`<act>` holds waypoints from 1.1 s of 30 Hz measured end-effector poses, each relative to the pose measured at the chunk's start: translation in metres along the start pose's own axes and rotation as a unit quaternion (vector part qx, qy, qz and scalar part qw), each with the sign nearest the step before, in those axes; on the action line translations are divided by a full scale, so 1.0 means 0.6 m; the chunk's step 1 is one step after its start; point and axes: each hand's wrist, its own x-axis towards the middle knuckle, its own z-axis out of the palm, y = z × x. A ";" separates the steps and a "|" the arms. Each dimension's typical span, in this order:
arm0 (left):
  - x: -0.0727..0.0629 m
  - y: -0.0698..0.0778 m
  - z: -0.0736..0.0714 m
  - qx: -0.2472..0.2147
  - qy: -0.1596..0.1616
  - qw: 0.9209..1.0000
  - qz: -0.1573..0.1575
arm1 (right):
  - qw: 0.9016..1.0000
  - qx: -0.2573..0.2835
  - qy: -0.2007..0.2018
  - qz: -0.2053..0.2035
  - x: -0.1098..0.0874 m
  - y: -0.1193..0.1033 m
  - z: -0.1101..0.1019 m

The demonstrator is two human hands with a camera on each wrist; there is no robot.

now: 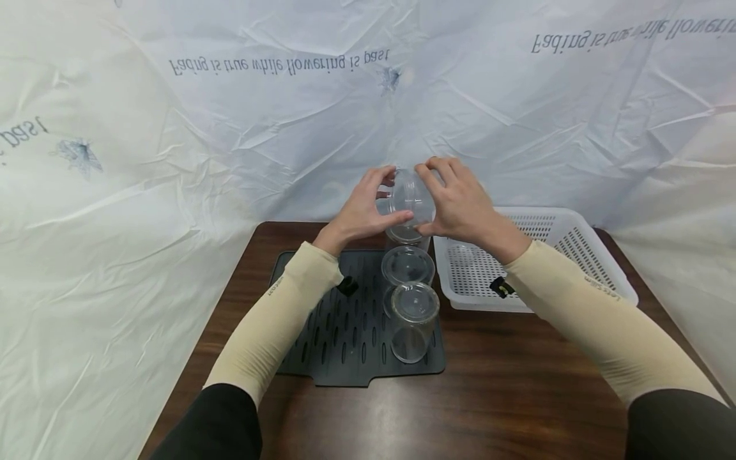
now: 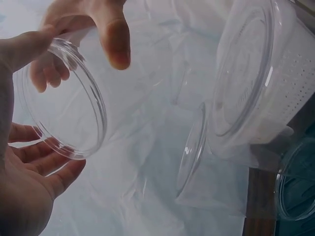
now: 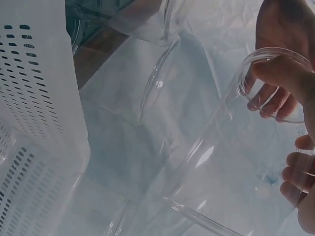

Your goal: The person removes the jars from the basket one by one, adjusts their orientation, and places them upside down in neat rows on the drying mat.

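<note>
Jar (image 1: 413, 195) — left hand (image 1: 368, 207), right hand (image 1: 462, 207) gripping it widely.

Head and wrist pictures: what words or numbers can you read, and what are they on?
"Fading is true while flowering is past": middle of the pale sheet, flipped letters, creased.
"Fading is true while flowerin": same sheet, right, creased, cut off by the edge.
"past": same sheet, left.
Left sleeve and right sleeve: small writing, too blurred to read.
Clear jar, left wrist view: marks too faint to read.
No readable numbers.

A clear, round-rimmed jar (image 1: 411, 195) is held up — tilted.
</note>
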 end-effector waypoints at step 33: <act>-0.006 0.000 0.003 -0.031 0.042 0.998 0.021 | 0.999 0.046 -0.008 -0.025 -0.004 0.011 -0.023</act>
